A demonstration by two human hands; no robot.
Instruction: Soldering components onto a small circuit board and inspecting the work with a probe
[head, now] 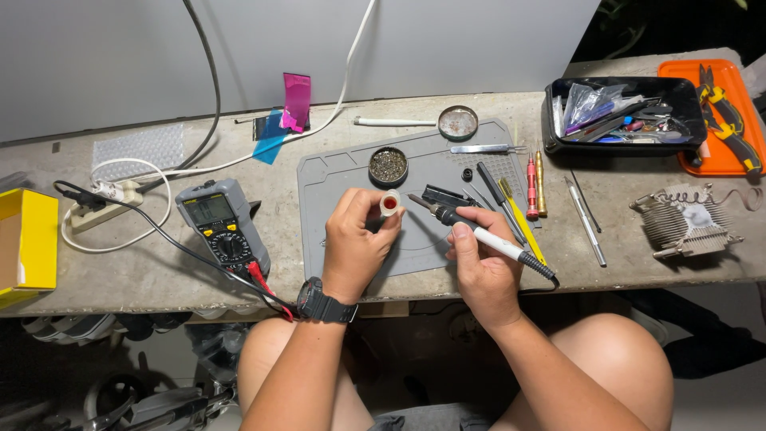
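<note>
My left hand (353,242) holds a small white round pot (390,203) with a red inside, raised over the grey work mat (335,172). My right hand (481,270) grips a soldering iron (477,231) with a black and white handle. Its metal tip points left and sits just right of the pot. A black watch is on my left wrist.
A grey and yellow multimeter (223,224) with red and black leads lies left of the mat. A round tin of brass wool (388,165), tweezers (485,148) and screwdrivers (532,186) lie on the mat. A black tray of tools (622,116), an orange tray (708,120), a heat sink (689,221) and a yellow box (28,249) stand around.
</note>
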